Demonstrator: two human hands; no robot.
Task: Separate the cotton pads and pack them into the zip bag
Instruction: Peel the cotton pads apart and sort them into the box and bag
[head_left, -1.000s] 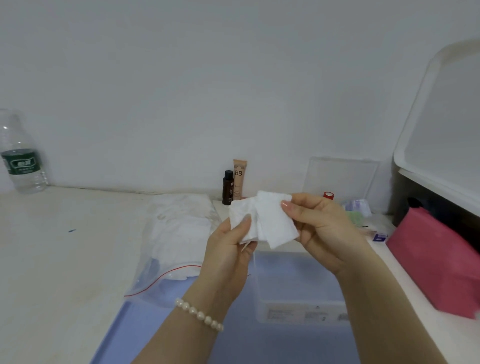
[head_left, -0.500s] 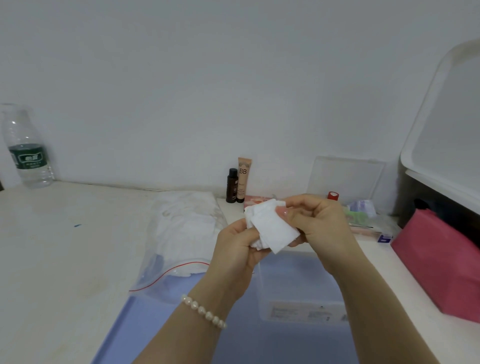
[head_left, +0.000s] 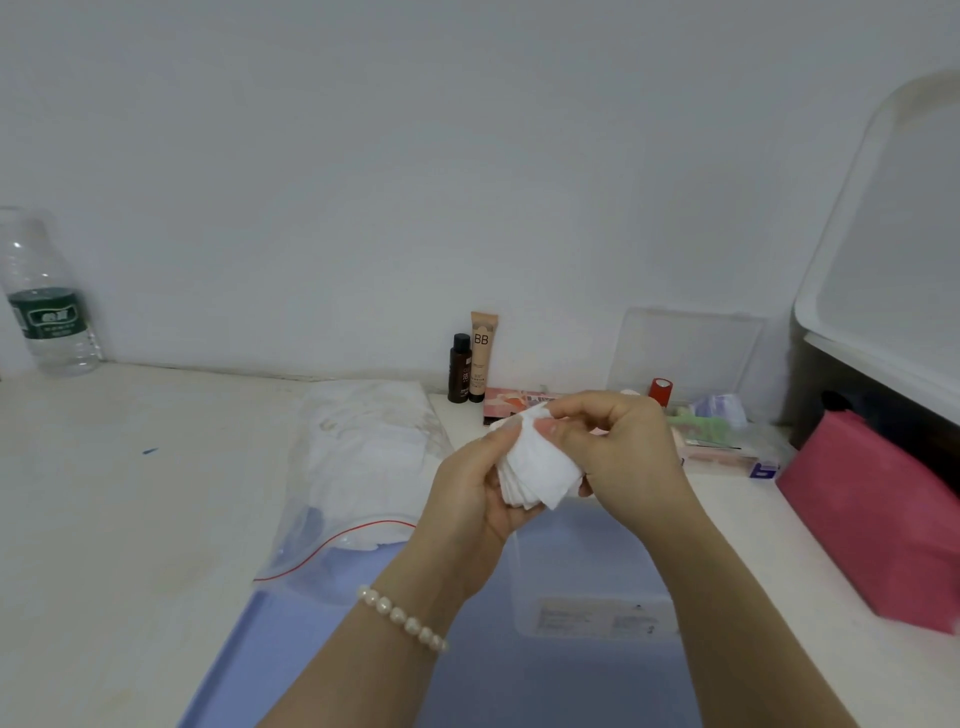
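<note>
Both hands meet above the front middle of the bench (head_left: 130, 519), each curled round a small stack of white cotton pads (head_left: 537, 470). The left hand (head_left: 470, 499) cups the stack from below and behind, a pearl bracelet (head_left: 402, 618) on its wrist. The right hand (head_left: 618, 447) pinches the top pad between thumb and fingertips. The zip bag (head_left: 363, 467) lies flat on the bench just left of the hands, already holding white pads, its red-striped mouth toward the front edge. A clear box (head_left: 592, 582) sits below the hands. A water bottle (head_left: 47, 306) stands at the back left corner.
</note>
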